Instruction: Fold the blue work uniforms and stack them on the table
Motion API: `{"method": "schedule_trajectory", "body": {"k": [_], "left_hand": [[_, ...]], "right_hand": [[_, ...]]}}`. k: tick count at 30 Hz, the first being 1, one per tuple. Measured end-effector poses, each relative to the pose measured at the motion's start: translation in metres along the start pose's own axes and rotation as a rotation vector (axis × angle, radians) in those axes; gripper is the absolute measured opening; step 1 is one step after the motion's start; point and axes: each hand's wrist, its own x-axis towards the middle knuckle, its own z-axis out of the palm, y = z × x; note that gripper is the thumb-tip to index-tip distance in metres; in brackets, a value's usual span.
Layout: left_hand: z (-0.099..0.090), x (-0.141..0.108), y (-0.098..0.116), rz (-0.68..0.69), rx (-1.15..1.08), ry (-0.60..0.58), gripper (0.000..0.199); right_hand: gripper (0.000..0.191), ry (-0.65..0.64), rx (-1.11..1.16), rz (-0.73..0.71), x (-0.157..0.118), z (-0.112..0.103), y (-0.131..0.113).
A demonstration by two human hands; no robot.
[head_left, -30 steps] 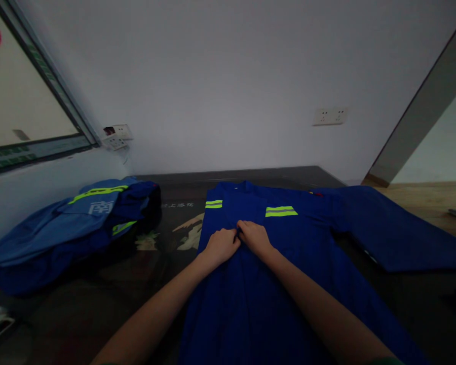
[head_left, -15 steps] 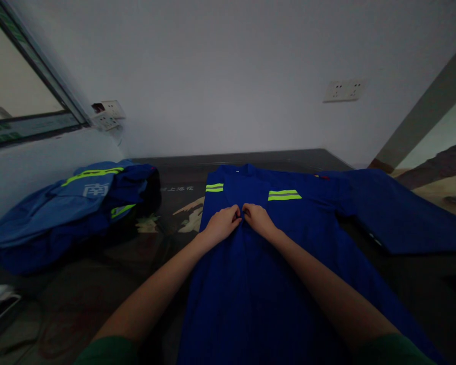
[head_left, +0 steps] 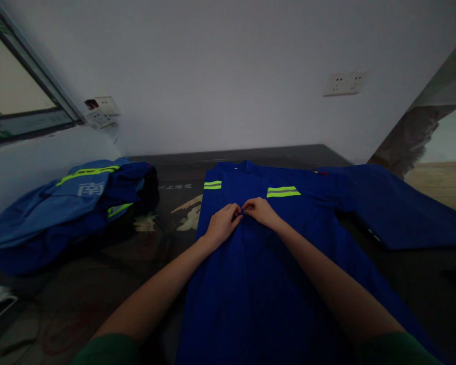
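A blue work jacket (head_left: 289, 228) with yellow-green and grey reflective strips lies spread out in front of me, its collar towards the wall. My left hand (head_left: 225, 222) pinches the front edge of the jacket at chest height. Close beside it, almost fingertip to fingertip, my right hand (head_left: 261, 211) pinches the same front opening. The cloth between the fingers is slightly raised. Whatever small fastener may be there is hidden by the fingers.
A heap of blue work clothes (head_left: 79, 203) with reflective strips lies at the left. Folded dark blue cloth (head_left: 403, 213) is at the right. The dark table (head_left: 167, 167) meets a white wall with sockets (head_left: 345, 83). A white device (head_left: 0, 304) sits at lower left.
Both hands stay at the jacket's front edge; the right fingers have straightened slightly. The view has shifted a little. At the far right, a blurred dark shape has moved.
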Motion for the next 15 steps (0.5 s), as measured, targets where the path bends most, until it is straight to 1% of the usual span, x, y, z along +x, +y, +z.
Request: {"method": "schedule_trajectory", "body": {"k": [4, 8, 11, 15], "left_hand": [[0.0030, 0.0004, -0.0021, 0.007, -0.007, 0.018, 0.017], [0.0021, 0.0003, -0.0014, 0.015, -0.002, 0.019, 0.023], [0.0009, 0.0003, -0.0007, 0.009, -0.008, 0.020, 0.021], [0.0023, 0.0004, -0.0020, 0.015, -0.019, 0.045, 0.020]], "right_hand": [[0.016, -0.031, 0.033, 0.002, -0.0005, -0.0028, 0.0013], [0.024, -0.055, -0.056, -0.021, -0.0021, 0.0000, 0.0011], [0.025, -0.030, -0.125, -0.019, -0.0019, 0.0039, 0.0014], [0.017, 0.017, -0.126, 0.016, -0.0003, 0.0048, 0.0031]]}}
